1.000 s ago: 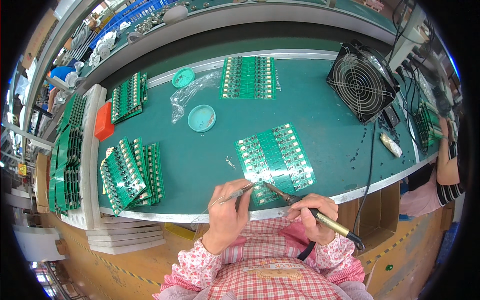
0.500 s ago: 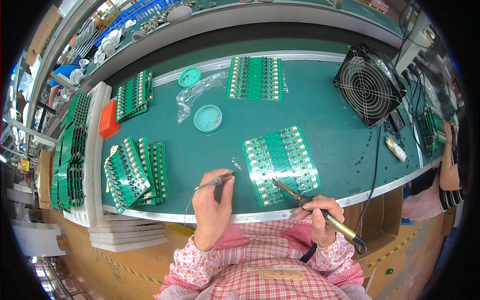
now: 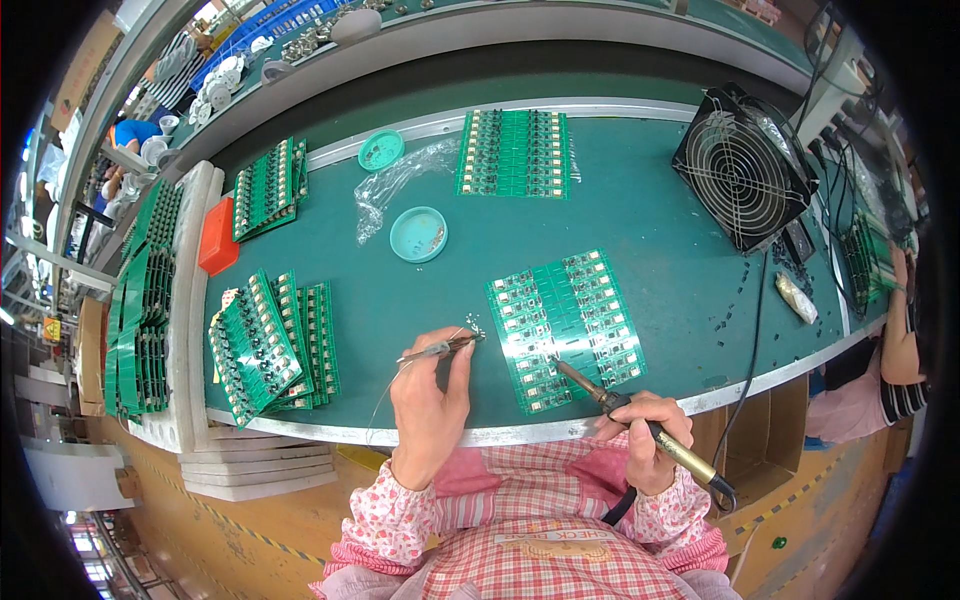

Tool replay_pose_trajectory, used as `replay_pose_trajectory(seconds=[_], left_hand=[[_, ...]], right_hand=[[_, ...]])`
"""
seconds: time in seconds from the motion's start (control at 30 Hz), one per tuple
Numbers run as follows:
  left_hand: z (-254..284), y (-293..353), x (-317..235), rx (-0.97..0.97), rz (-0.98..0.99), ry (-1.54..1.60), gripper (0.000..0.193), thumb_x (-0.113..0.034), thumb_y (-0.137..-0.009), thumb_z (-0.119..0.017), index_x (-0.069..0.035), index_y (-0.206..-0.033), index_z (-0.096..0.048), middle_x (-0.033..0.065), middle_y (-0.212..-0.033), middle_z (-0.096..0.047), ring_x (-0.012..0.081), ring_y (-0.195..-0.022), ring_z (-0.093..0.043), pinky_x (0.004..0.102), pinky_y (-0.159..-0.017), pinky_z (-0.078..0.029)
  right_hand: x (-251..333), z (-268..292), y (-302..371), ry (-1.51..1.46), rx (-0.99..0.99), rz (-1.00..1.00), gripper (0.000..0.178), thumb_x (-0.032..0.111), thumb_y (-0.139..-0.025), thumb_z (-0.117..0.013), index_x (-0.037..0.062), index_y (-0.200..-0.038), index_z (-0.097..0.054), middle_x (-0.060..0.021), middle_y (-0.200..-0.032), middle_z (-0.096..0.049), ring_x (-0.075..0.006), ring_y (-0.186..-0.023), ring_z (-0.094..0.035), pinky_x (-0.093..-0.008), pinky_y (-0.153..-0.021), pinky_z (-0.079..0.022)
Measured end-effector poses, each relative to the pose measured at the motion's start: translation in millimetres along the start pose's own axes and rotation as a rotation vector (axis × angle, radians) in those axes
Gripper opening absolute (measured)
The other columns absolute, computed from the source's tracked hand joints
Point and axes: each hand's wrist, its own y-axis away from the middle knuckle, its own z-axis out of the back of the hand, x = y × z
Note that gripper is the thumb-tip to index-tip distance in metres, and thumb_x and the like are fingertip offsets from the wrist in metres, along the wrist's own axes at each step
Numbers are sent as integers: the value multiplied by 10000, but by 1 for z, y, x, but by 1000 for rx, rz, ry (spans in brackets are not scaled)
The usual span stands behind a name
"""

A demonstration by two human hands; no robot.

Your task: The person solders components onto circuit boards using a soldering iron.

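Fingers (image 3: 452,352) of the left hand (image 3: 428,400) pinch slim tweezers (image 3: 440,348), whose tips reach a small heap of parts (image 3: 474,326) on the green bench (image 3: 650,200). The right hand (image 3: 640,428) is wrapped around a soldering iron (image 3: 620,408), its tip over the near edge of the green circuit panel (image 3: 565,325) lying between both hands.

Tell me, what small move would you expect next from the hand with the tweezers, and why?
Probably the left hand closes the tweezers on one of the tiny parts by their tips and carries it right to the green circuit panel. The tips sit at that small scatter, apart from the panel, while the right hand holds the soldering iron over the panel's near edge.
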Motion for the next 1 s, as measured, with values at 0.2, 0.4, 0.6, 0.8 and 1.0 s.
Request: replay_pose_trajectory(seconds=[0.2, 0.4, 0.6, 0.8, 1.0], left_hand=[[0, 0, 0, 4, 10, -6, 103, -8, -923, -666, 27, -1018, -688, 113, -1001, -701, 204, -837, -668, 298, -785, -511], [-1, 1, 0, -14, -5, -5, 101, -6, -924, -666, 27, -1017, -688, 113, -993, -699, 206, -843, -673, 298, -789, -513], [-1, 1, 1, -16, -22, -34, 100, -6, -924, -666, 23, -1018, -682, 114, -988, -700, 214, -836, -681, 300, -786, -516], [-3, 3, 0, -28, -53, -26, 101, 4, -902, -676, 8, -1003, -674, 115, -987, -704, 260, -840, -680, 338, -770, -511], [0, 18, -9, 29, -57, 114, 110, 57, -907, -656, 31, -1014, -654, 121, -981, -705, 198, -861, -701, 290, -787, -543]], right_hand=[[-1, 1, 1, -5, -1, -8, 131, 112, -931, -595, 6, -919, -670, -89, -713, -718, -209, -628, -710, -329, -620, -562], [-1, 1, 1, -6, -1, -3, 140, 122, -936, -594, 6, -918, -671, -86, -703, -717, -208, -624, -710, -329, -622, -562], [-2, 0, 2, -16, -11, -11, 135, 112, -936, -597, 1, -918, -671, -91, -708, -718, -208, -623, -710, -327, -618, -561], [-2, 1, 3, -31, -23, -3, 124, 96, -936, -600, -6, -920, -668, -98, -723, -721, -209, -628, -710, -326, -616, -562], [0, 0, 1, -17, -11, -1, 125, 99, -949, -597, -7, -936, -661, -101, -721, -718, -211, -638, -712, -323, -618, -565]])
